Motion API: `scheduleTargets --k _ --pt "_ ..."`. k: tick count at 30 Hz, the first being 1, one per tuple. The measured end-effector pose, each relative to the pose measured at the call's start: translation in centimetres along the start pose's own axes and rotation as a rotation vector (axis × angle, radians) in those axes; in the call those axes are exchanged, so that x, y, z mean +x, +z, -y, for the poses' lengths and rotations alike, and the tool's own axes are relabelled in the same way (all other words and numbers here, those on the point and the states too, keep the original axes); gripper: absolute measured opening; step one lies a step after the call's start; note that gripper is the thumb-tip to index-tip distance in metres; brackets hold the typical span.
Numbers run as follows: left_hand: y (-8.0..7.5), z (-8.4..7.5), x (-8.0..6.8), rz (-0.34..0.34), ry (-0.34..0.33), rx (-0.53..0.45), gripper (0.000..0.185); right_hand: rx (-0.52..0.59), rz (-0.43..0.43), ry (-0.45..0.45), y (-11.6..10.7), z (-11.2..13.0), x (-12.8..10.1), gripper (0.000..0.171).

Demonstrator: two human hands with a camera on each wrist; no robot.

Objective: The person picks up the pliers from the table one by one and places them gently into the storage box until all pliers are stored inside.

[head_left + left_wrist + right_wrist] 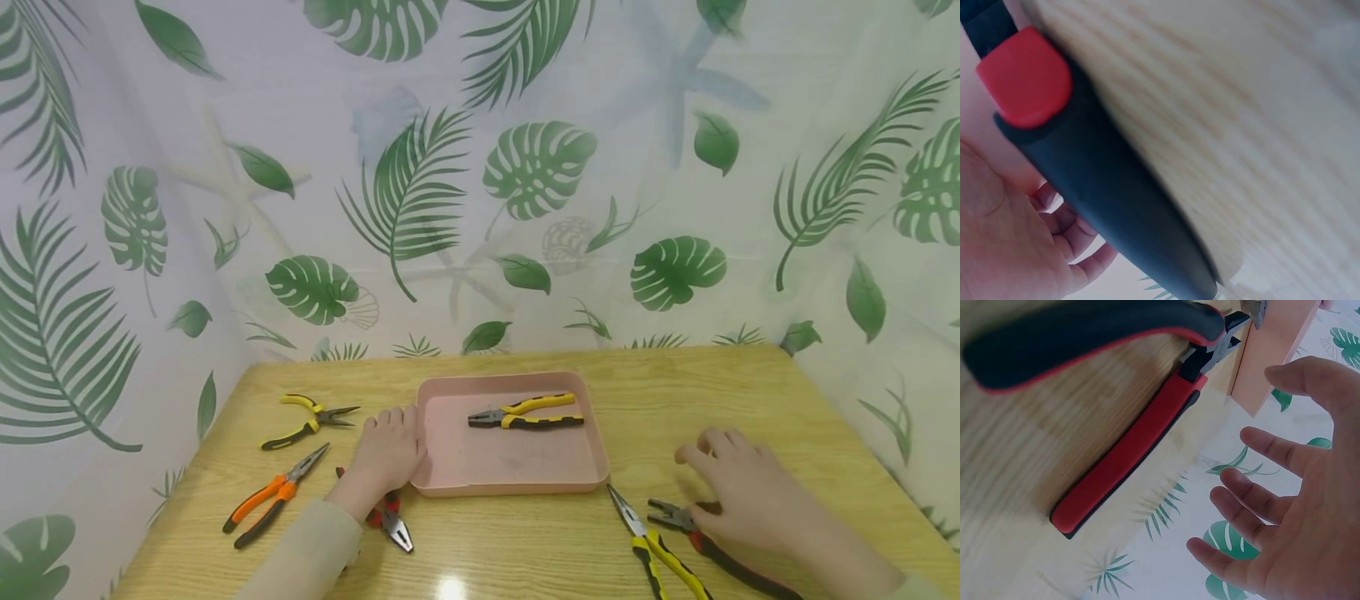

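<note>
Wooden table (pixel 750 392) holds the pink tray (pixel 517 454) that the flat left hand (pixel 386 454) steadies while the spread, empty right hand (pixel 742 492) should grip both handles of the red pliers (pixel 720 550) firmly.

Wooden table (pixel 750 400) — pink tray (pixel 592 467), five loose pliers around it — two hands resting.

Head view downward; wrist views close, tabletop-level
</note>
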State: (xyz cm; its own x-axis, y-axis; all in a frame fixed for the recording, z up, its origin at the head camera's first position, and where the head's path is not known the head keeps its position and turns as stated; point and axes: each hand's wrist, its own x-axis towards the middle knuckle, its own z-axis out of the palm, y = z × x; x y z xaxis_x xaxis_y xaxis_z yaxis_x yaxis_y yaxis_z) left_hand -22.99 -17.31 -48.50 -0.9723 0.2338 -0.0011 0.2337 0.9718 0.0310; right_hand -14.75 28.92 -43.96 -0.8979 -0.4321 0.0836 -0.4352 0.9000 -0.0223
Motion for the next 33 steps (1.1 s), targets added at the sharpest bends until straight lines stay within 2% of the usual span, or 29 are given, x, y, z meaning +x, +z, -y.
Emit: scheduleTargets --k 16,33 --pt "0.1 0.0 0.2 0.008 -0.006 0.004 0.030 0.058 0.029 0.045 0.7 0.3 -1.3 0.052" --pt "-0.2 0.0 0.0 0.004 0.002 0.007 0.027 0.017 -0.005 0.019 2.2 0.1 -2.2 0.051"
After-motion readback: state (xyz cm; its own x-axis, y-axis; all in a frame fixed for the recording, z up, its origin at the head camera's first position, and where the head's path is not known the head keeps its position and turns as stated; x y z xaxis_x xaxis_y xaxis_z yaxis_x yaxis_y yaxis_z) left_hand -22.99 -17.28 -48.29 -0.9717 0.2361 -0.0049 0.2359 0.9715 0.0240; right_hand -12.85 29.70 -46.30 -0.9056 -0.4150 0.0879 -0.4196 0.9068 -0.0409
